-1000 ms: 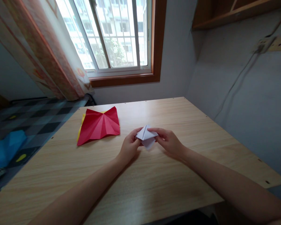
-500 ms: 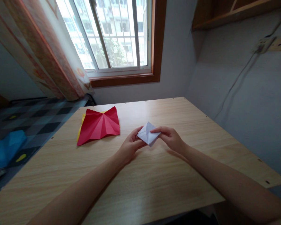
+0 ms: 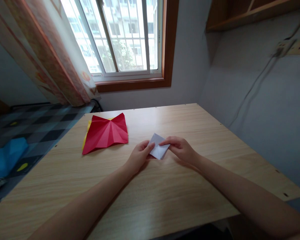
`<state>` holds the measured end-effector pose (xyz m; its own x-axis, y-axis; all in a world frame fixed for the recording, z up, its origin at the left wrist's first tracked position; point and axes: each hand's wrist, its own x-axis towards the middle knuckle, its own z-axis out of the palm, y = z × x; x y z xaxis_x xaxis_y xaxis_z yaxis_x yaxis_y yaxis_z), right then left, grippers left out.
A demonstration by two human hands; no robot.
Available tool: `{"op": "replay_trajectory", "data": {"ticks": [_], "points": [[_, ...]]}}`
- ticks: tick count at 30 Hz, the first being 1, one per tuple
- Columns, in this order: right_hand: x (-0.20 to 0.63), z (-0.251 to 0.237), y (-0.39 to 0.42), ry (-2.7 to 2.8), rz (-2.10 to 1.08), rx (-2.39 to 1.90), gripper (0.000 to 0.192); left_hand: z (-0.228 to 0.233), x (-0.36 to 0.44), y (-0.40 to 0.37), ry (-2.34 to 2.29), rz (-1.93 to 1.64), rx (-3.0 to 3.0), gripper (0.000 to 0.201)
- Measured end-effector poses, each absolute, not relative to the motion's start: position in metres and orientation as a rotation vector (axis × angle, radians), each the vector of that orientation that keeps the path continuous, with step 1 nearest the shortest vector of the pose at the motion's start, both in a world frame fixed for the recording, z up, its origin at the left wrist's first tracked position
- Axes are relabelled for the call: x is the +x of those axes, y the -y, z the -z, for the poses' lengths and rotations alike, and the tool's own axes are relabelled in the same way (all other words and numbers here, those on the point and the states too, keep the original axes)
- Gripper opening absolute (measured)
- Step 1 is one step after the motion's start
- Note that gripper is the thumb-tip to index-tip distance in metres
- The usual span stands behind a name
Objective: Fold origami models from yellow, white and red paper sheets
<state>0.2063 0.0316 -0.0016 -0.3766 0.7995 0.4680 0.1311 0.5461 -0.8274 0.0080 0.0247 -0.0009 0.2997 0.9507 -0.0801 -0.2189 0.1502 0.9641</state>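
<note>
A small folded white paper (image 3: 158,150) lies flat on the wooden table (image 3: 165,196), near its middle. My left hand (image 3: 139,156) presses on the paper's left side with its fingertips. My right hand (image 3: 181,149) pinches the paper's right edge between thumb and fingers. A creased red paper (image 3: 105,133) lies to the left on the table, with a yellow sheet (image 3: 88,128) showing under its left edge.
The table stands in a corner, with a wall on the right and a window (image 3: 122,36) and curtain (image 3: 50,50) behind. A checked bed cover (image 3: 35,130) with a blue cloth (image 3: 5,156) lies off the left edge.
The white paper was held up off the table as an open puffed shape; both hands have brought it down and flattened it on the tabletop.
</note>
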Motion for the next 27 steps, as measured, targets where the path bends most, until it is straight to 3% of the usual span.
{"op": "replay_trajectory", "data": {"ticks": [9,14,20,27], "points": [[0.202,0.006,-0.035,1.588,-1.188,-0.768,0.019,-0.005,0.003,-0.024,-1.035,-1.063,1.312,0.039],[0.202,0.010,-0.038,1.561,-1.271,-0.848,0.034,-0.004,0.003,-0.024,-1.065,-1.018,1.462,0.036],[0.202,0.009,-0.037,1.729,-1.206,-0.934,0.039,-0.010,0.005,-0.020,-1.057,-0.989,1.605,0.035],[0.197,0.006,-0.030,1.672,-1.162,-0.915,0.031,-0.009,0.008,-0.020,-1.038,-0.954,1.628,0.034]]}}
